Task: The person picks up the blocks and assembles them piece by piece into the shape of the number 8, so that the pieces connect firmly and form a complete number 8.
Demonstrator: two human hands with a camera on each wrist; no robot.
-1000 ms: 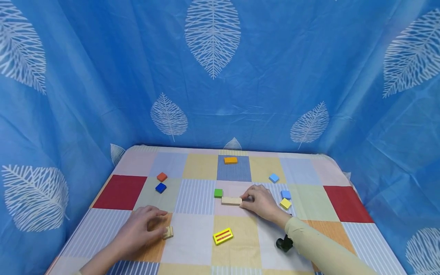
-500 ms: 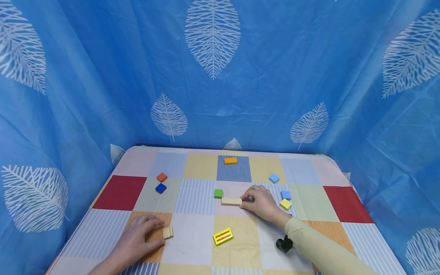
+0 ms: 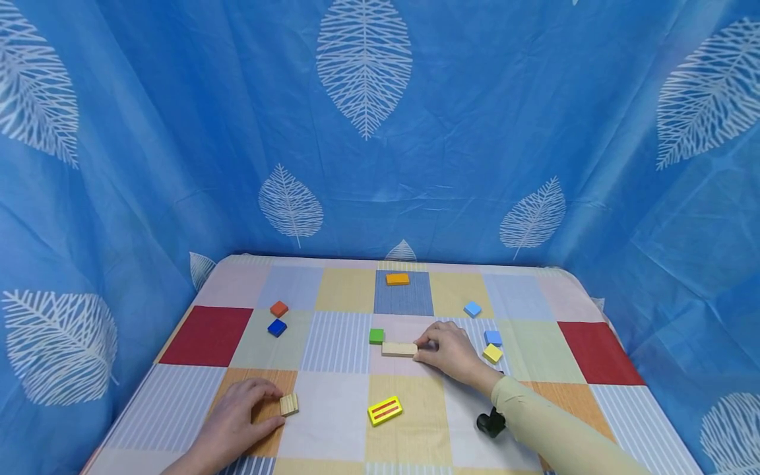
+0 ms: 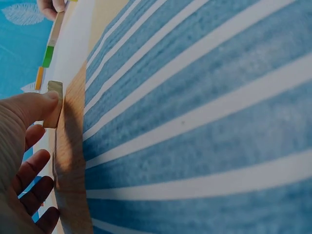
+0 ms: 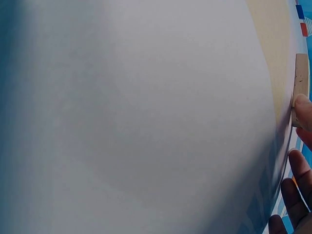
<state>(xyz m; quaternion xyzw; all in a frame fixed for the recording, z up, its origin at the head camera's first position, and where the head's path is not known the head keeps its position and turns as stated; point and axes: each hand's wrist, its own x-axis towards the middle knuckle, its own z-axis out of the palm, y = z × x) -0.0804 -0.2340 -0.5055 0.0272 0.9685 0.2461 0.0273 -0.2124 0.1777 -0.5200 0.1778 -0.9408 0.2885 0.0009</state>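
My right hand (image 3: 451,349) pinches the right end of a long plain wooden block (image 3: 399,349) lying on the patchwork cloth. In the right wrist view its thumb presses on that wooden block (image 5: 301,78). A green block (image 3: 377,336) lies just beyond the wooden block's left end. At the left front my left hand (image 3: 240,412) holds a small grained wooden block (image 3: 289,404) between thumb and forefinger. The left wrist view has the thumb against the face of this small block (image 4: 53,109), the other fingers spread below.
A yellow block with red stripes (image 3: 385,411) lies between the hands. Red (image 3: 279,309) and dark blue (image 3: 276,328) blocks sit back left. An orange block (image 3: 398,280) lies at the back. Near the right hand are a yellow block (image 3: 492,354) and two light blue ones.
My left hand has come down and closed its thumb and forefinger about the small wooden block, which stays in place. The right hand keeps its pinch on the long block.
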